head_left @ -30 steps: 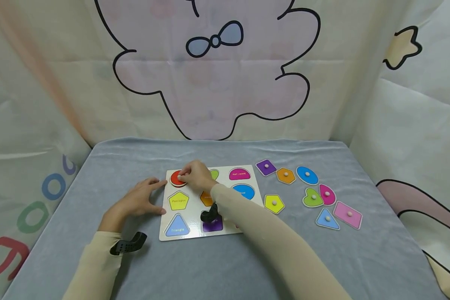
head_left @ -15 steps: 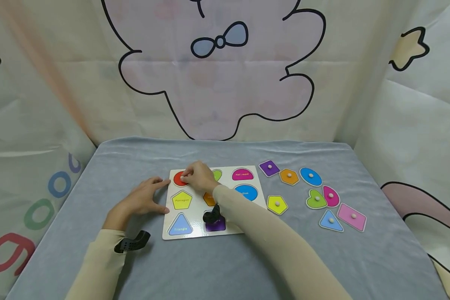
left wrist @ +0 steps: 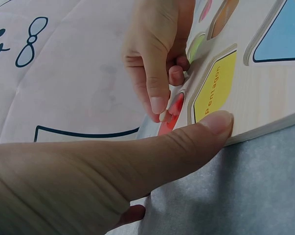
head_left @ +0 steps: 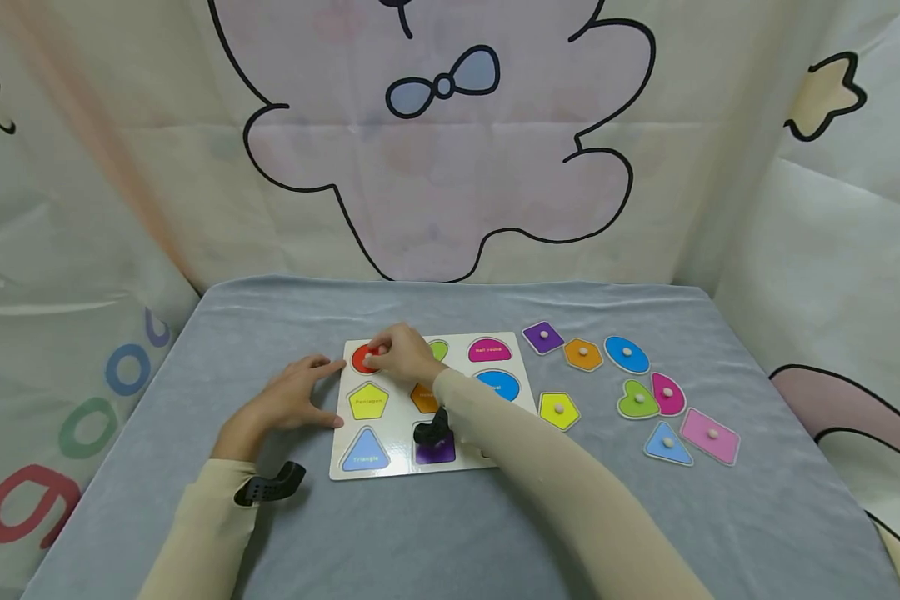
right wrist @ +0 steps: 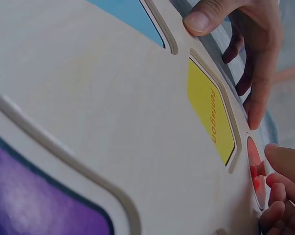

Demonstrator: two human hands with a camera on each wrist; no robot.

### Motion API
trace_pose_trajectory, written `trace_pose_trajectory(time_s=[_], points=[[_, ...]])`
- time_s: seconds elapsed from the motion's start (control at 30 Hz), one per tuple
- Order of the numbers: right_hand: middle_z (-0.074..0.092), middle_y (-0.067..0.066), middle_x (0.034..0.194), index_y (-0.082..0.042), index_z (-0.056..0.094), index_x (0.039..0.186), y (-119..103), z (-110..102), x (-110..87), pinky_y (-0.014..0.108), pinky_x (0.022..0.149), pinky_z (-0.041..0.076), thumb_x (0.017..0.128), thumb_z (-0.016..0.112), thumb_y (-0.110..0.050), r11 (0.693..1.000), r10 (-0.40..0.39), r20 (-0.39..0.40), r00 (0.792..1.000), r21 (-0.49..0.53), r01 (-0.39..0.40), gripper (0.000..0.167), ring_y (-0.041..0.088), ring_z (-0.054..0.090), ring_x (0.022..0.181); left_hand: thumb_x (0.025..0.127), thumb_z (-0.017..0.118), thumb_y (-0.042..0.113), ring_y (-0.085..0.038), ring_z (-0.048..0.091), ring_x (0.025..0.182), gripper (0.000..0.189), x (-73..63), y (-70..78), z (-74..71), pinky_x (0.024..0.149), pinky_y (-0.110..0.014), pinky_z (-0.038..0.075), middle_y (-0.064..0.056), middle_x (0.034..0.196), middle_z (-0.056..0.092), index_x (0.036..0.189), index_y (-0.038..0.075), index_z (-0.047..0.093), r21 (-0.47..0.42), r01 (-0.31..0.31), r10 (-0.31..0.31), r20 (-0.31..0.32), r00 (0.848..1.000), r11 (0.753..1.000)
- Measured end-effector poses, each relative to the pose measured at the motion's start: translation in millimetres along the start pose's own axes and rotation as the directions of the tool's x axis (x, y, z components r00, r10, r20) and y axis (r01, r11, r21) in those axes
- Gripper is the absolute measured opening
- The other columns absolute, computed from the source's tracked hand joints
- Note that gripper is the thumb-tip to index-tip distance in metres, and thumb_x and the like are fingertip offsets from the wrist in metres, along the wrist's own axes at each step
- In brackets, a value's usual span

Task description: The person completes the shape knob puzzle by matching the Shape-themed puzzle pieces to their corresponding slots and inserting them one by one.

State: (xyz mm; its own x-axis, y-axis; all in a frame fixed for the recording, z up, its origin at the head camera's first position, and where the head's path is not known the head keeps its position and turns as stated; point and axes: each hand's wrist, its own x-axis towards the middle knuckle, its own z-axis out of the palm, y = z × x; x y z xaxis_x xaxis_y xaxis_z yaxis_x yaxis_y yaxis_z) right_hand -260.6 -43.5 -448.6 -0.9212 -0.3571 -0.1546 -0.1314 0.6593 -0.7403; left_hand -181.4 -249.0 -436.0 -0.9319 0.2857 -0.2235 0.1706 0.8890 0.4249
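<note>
A wooden shape-puzzle board (head_left: pixel 401 454) lies on the cloth-covered table, with printed coloured recesses. My right hand (head_left: pixel 407 354) reaches over it and pinches the small knob of a red round puzzle piece (head_left: pixel 361 357). This piece lies in the board's far-left recess, looking level with the board in the right wrist view, though my fingers partly cover it. My left hand (head_left: pixel 288 398) rests at the board's left edge, fingers extended, with its thumb (left wrist: pixel 218 125) on the rim beside the yellow pentagon recess (left wrist: pixel 218 83). My right forearm hides part of the board.
Right of the board lie several loose knobbed pieces: a yellow pentagon (head_left: pixel 559 411), purple diamond (head_left: pixel 543 337), orange hexagon (head_left: pixel 582 355), blue oval (head_left: pixel 627 354), green heart (head_left: pixel 637 399), pink half round (head_left: pixel 668 393), blue triangle (head_left: pixel 668 444) and pink rectangle (head_left: pixel 710 436).
The red piece, slightly raised with a dark gap under its edge a second ago, now sits lower in the recess. Both hands keep their places on the board; the head view shifts slightly.
</note>
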Motion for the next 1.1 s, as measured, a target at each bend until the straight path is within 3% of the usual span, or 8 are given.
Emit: trace_pose_trajectory(time_s=[0.4,0.57,0.83,1.1], points=[[0.061,0.001,0.092,-0.013,0.069,0.128,6.1,-9.9,-1.7,0.019,0.061,0.042,0.093,0.074,-0.028,0.996,-0.057,0.054,0.997,0.065,0.053,0.038,0.014,0.053,0.075,0.074,0.089,0.045,-0.047,0.039,0.136,0.099,1.9,1.1,4.9,0.109,-0.069,0.036,-0.026,0.153,0.039,0.155,0.013,0.041,-0.01,0.016,-0.016,0.01,1.0,1.0],[0.063,0.002,0.099,-0.014,0.068,0.13,6.4,-16.3,-4.0,0.019,0.061,0.044,0.093,0.074,-0.028,0.993,-0.084,0.065,0.994,0.085,0.078,0.04,0.014,0.054,0.076,0.074,0.088,0.045,-0.048,0.038,0.137,0.1,0.4,-0.6,3.3,0.11,-0.07,0.034,-0.027,0.154,0.038,0.156,0.013,0.04,-0.005,0.02,-0.02,0.007,1.0,1.0],[0.064,0.004,0.106,-0.013,0.065,0.134,4.2,-37.2,-20.9,0.021,0.064,0.05,0.093,0.074,-0.027,0.984,-0.162,0.115,0.98,0.092,0.152,0.045,0.018,0.059,0.084,0.074,0.088,0.046,-0.048,0.04,0.136,0.1,1.8,-1.1,3.0,0.109,-0.07,0.035,-0.027,0.152,0.04,0.155,0.013,0.041,-0.001,-0.001,0.001,-0.01,1.0,1.0],[0.064,0.008,0.111,-0.009,0.064,0.134,11.1,-63.6,-41.1,0.02,0.063,0.051,0.093,0.073,-0.022,0.972,-0.234,0.149,0.961,0.068,0.226,0.044,0.019,0.058,0.078,0.074,0.089,0.044,-0.047,0.037,0.139,0.1,0.0,1.9,1.1,0.11,-0.069,0.034,-0.026,0.155,0.038,0.156,0.014,0.041,-0.011,0.023,-0.023,-0.002,1.0,1.0]])
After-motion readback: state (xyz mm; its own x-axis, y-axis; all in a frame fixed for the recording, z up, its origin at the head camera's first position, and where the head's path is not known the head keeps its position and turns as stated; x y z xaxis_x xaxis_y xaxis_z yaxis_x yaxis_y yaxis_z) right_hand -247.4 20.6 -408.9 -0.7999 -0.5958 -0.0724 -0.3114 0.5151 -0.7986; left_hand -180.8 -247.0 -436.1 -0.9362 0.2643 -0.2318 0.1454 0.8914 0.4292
